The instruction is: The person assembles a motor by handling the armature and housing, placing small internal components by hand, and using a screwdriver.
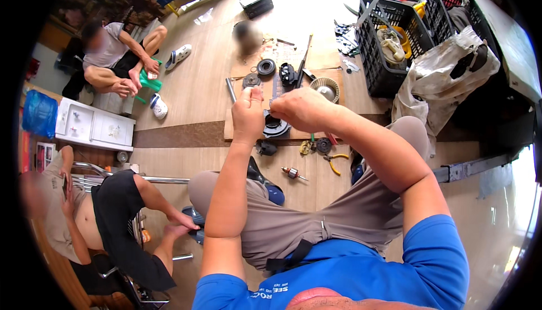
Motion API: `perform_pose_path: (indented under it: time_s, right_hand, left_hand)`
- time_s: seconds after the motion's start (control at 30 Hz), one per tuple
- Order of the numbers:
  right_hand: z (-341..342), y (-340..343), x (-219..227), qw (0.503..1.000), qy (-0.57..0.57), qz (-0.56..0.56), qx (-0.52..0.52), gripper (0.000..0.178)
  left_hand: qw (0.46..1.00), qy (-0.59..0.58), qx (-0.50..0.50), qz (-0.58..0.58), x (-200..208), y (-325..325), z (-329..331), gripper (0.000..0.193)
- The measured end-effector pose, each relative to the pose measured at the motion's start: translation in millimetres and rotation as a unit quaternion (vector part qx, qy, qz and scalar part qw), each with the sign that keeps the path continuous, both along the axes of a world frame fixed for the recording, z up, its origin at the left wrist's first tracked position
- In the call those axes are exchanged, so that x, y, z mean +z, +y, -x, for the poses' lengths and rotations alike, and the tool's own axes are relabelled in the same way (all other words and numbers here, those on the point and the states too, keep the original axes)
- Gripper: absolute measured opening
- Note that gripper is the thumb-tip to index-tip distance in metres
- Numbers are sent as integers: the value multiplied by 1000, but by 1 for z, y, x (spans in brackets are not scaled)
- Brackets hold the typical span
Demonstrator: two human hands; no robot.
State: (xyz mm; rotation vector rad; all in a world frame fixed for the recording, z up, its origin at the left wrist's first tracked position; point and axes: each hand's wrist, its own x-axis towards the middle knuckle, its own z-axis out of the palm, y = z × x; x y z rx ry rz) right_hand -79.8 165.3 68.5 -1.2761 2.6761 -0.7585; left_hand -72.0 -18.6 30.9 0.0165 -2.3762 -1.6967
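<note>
Floor (313,194), then cardboard (323,55) with machine parts spread out. Right hand (305,109) and left hand (248,115) meet above it, fingers curled; can't tell what they grip. Fan wheel (325,89) and ring-shaped housing (276,131) lie on cardboard, rotor (292,172) on floor. Looks largely dismantled; these three parts not yet joined.

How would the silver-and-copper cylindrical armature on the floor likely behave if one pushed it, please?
This armature would probably roll, since it is rounded and lies on the wood-toned floor. Its thin shaft may make it swing in a curve. Its metallic look suggests it is stiff and heavy for its size.
</note>
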Motion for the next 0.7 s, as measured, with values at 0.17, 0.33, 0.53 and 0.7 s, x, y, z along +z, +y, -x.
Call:
perform_pose_path:
  time_s: [0.17,0.33,0.53,0.7]
  right_hand:
    - [13,17,11,996,34,75,-35,22]
    - [23,23,7,992,49,79,-89,21]
    - [14,10,5,979,29,155,-128,25]
    - [-10,-15,-5,960,-42,260,-89,22]
  left_hand:
    - [986,-106,-120,35,4,0,-7,42]
    - [972,-98,-213,-8,14,19,-19,30]
    - [966,-128,-146,-172,1,3,-10,32]
    - [913,-55,-52,-401,-3,-3,-5,31]
